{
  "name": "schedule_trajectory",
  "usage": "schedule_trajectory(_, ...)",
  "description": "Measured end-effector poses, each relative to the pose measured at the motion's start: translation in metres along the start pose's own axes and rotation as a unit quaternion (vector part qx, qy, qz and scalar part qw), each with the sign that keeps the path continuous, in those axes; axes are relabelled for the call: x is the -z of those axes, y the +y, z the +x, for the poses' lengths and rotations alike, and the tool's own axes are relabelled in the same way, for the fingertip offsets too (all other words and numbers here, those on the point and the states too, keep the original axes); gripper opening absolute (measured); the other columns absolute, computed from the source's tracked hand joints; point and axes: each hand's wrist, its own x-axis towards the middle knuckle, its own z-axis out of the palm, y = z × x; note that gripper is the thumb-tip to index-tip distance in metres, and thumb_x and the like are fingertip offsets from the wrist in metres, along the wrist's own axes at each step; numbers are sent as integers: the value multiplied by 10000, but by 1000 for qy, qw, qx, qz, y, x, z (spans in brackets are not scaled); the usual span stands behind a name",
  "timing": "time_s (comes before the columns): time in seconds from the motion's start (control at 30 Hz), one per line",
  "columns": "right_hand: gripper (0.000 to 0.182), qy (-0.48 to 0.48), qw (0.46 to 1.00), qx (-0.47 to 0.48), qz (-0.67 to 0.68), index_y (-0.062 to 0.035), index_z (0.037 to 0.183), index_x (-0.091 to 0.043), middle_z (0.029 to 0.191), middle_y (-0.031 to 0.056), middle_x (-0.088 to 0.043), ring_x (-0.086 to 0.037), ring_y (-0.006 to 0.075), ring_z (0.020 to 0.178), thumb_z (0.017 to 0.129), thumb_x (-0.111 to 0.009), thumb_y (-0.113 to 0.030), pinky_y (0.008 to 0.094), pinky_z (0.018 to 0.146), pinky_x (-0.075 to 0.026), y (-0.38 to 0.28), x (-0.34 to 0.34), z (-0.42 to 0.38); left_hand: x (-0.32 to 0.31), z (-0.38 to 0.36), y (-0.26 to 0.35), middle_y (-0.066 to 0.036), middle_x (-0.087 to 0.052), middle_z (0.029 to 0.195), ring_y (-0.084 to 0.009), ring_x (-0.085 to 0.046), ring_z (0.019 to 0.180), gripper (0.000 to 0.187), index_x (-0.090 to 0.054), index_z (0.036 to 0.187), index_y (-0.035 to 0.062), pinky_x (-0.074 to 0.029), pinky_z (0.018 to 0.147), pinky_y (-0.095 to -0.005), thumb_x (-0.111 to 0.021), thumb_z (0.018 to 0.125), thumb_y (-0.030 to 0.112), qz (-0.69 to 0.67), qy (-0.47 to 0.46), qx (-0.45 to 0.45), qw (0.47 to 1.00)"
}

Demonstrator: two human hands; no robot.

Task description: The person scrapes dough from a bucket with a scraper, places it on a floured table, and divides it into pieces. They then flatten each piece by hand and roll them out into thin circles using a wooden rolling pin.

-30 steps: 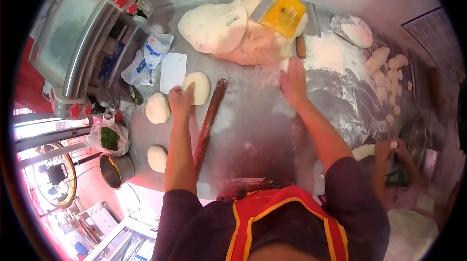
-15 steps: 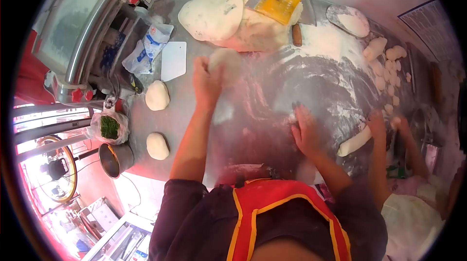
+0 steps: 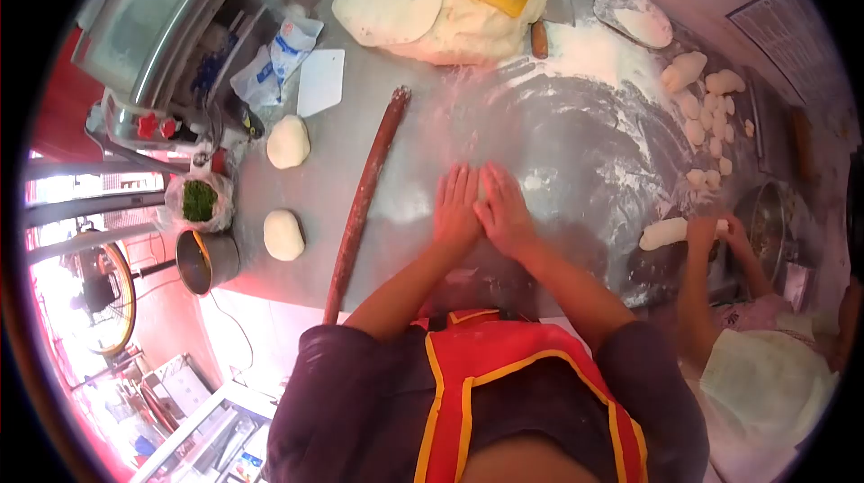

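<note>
Bag of greens (image 3: 200, 200) sits just beside metal pot (image 3: 223, 260), left. Bicycle wheel (image 3: 94, 296) shows beyond. Printed sheet (image 3: 792, 40) hangs on right wall.

Head-worn view, forward and down over worktable (image 3: 396, 226)

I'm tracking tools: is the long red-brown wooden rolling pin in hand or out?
Out: the rolling pin lies on the grey metal table, clear of the left hand and right hand.

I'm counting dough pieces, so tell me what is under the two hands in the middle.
The table shows around the left hand and right hand, side by side, palms down. The space beneath the palms is covered, so I cannot tell whether anything lies there.
</note>
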Motion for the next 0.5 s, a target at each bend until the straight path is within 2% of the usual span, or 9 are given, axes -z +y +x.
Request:
schedule_trajectory(0.07,594,-2,1000,3,-31,10,1428,-368,1470,262,-370,-356,450,1350,952,-526,-308,562,1118,-280,-19,-4,-19,5,-31,2,-172,-282,1571,-321,-191,1487,615,-341,1481,39,-124,1195,-511,-457,957,339,-12,-22,31,999)
schedule_trajectory(0.17,591,-2,997,-2,-83,-6,1440,-357,1487,242,-354,-353,435,1359,959,-506,-317,591,1119,-256,-17,-13,-15,10,-26,3,-181,-259,1579,-317,-169,1495,627,-318,1495,45,-109,1187,-549,-445,960,345,-2,-59,55,997)
schedule_trajectory(0.27,599,4,995,-3,-104,-12,1446,-352,1491,238,-347,-344,429,1368,964,-495,-339,607,1118,-237,-13,-17,-15,5,-18,-1,-174,-272,1575,-326,-202,1483,633,-313,1496,55,-138,1174,-564,-457,958,357,63,-17,28,997)
schedule_trajectory(0.37,602,-11,996,3,-86,-29,1436,-379,1487,239,-349,-343,429,1366,949,-532,-347,605,1100,-258,-2,-17,-11,7,-21,-9,-175,-263,1580,-329,-192,1486,618,-329,1484,53,-140,1172,-568,-451,959,354,97,-24,12,995)
schedule_trajectory(0.43,607,-26,997,27,-64,-49,1417,-415,1474,235,-362,-349,430,1356,916,-585,-347,597,1081,-285,2,-7,-1,14,-39,-31,-196,-294,1556,-357,-244,1455,649,-346,1467,43,-175,1155,-579,-538,923,340,2,38,74,997)
schedule_trajectory(0.5,622,-36,997,59,-33,-72,1389,-458,1450,224,-385,-361,429,1342,868,-654,-349,586,1060,-313,-7,11,1,77,-62,-55,-218,-375,1491,-393,-344,1381,683,-391,1425,28,-225,1124,-581,-642,869,334,60,63,177,980)
